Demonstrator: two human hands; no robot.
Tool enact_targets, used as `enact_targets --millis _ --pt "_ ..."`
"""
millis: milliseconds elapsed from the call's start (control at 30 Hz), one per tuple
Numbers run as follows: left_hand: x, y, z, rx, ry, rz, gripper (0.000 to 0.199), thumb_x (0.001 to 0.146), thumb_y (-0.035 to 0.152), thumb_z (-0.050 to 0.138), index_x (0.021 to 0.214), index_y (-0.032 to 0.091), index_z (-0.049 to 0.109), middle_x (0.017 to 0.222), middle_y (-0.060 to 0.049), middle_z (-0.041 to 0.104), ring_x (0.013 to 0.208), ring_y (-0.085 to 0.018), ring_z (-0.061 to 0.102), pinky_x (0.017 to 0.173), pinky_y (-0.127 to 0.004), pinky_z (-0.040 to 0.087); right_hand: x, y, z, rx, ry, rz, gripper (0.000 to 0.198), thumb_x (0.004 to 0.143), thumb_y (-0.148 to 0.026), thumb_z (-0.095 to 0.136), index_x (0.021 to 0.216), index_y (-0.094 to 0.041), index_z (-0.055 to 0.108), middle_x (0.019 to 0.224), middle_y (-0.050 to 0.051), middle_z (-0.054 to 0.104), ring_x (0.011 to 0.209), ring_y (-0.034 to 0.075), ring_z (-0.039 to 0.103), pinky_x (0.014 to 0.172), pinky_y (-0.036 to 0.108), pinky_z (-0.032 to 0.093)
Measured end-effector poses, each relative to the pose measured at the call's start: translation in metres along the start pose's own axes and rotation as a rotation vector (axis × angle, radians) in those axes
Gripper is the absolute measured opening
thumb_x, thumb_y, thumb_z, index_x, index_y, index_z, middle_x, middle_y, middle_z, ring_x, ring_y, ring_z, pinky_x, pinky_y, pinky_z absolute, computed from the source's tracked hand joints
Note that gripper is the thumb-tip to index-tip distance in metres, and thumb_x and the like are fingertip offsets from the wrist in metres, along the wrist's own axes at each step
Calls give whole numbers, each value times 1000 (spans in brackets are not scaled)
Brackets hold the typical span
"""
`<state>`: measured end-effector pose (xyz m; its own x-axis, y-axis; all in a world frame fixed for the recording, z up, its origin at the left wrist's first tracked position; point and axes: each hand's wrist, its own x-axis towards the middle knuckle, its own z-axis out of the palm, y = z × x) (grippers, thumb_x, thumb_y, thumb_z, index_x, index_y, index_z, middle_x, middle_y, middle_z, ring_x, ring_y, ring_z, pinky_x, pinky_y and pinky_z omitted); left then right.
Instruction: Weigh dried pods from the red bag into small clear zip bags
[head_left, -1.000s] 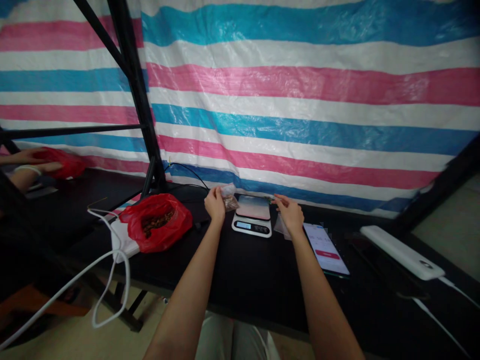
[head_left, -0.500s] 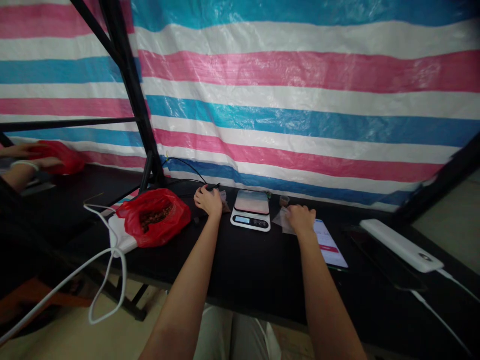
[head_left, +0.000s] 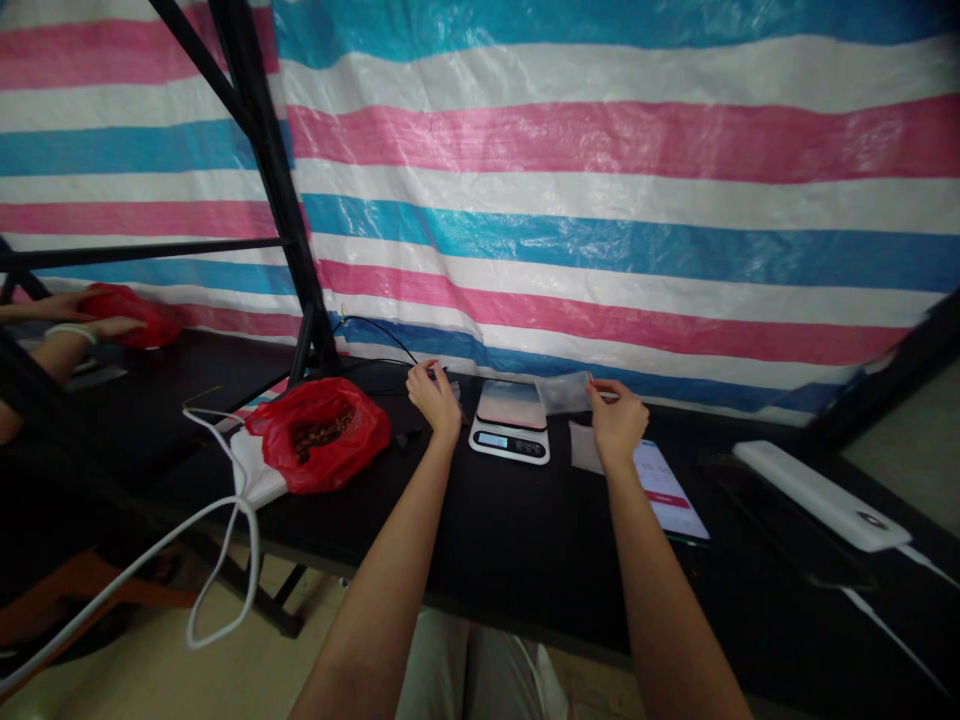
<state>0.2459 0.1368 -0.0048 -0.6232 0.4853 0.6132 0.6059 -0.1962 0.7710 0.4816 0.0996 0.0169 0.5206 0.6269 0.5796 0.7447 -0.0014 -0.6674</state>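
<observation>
My right hand (head_left: 619,418) pinches one end of a clear plastic bag (head_left: 564,393), which stretches left to the back right corner of a white digital kitchen scale (head_left: 510,443). Under that hand, a second flat bag (head_left: 586,447) lies on the table. My left hand (head_left: 436,398) is raised just left of the scale, thumb and fingers pressed together; whatever sits between them is too small to make out. Partly hidden behind it is another small bag (head_left: 456,392). The scale's display is lit, and its plate bears nothing visible.
On the left, a red plastic bag (head_left: 367,428) of brown nut-like pieces stands beside a white box (head_left: 257,470) and white cable. A lit phone (head_left: 670,495), dark phone (head_left: 795,525) and white power bank (head_left: 821,497) lie right. Another person's hands hold a red bag (head_left: 142,315) far left.
My right hand has lifted a clear bag off the table and drawn it out beside the scale. My left hand has risen slightly, its fingers now pinched. The view has shifted a little.
</observation>
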Motion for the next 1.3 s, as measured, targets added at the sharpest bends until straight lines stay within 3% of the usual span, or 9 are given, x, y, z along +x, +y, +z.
enact_targets --millis 67,233,333,467,600,733,967,1167,1300 --pt "-5 11 -3 -75 -68 195 24 90 33 36 88 17 54 87 -6 57 84 -19 51 76 -31 37 -3 -10 9 291 -47 73 31 70 -44 58 82 -17 67 73 7 68 63 22 62 63 33 46" --pt "-29 37 -3 -136 -477 705 23 88 35 42 83 17 55 75 -3 56 76 -16 51 72 -28 37 -26 -31 38 794 -313 158 39 58 -48 67 77 -14 65 75 7 68 62 19 63 56 31 52" --pt "-38 41 0 -112 -617 818 21 88 32 41 85 17 55 81 -4 57 81 -17 51 74 -28 39 -35 -35 46 906 -403 213 39 55 -49 69 74 -15 65 73 5 68 62 19 63 59 33 54" --pt "-38 37 2 -85 -644 758 20 86 34 46 86 17 57 86 -4 59 86 -18 52 76 -30 39 -35 -34 45 1016 -460 318 39 62 -52 64 77 -16 67 76 5 70 64 18 65 68 36 55" --pt "-35 35 4 -156 -647 633 20 84 35 49 83 18 58 86 -3 61 88 -17 54 77 -30 40 -33 -34 42 1059 -518 287 36 64 -48 65 79 -17 69 82 6 71 78 20 66 81 38 51" --pt "-36 36 7 -226 -679 560 21 82 37 52 81 18 61 85 -3 63 83 -16 56 78 -29 40 -34 -34 42 1036 -533 168 32 67 -45 64 84 -18 69 92 6 70 92 23 63 88 40 47" --pt "-34 35 11 -253 -805 372 23 85 32 46 90 17 63 82 -2 65 62 -12 53 64 -24 40 -30 -30 45 778 -576 -153 34 80 -44 48 98 -20 66 106 6 66 104 23 57 92 41 42" --pt "-34 34 11 -232 -755 305 19 82 26 46 86 18 63 70 0 63 57 -11 52 60 -22 37 -37 -34 40 591 -523 -389 35 85 -28 38 114 -23 57 116 4 61 112 18 52 98 36 37" --pt "-36 33 11 -282 -765 269 25 85 33 43 86 18 61 64 1 62 55 -11 51 56 -22 36 -42 -40 36 491 -449 -428 37 82 -19 39 112 -24 58 115 3 61 110 18 54 97 35 38"
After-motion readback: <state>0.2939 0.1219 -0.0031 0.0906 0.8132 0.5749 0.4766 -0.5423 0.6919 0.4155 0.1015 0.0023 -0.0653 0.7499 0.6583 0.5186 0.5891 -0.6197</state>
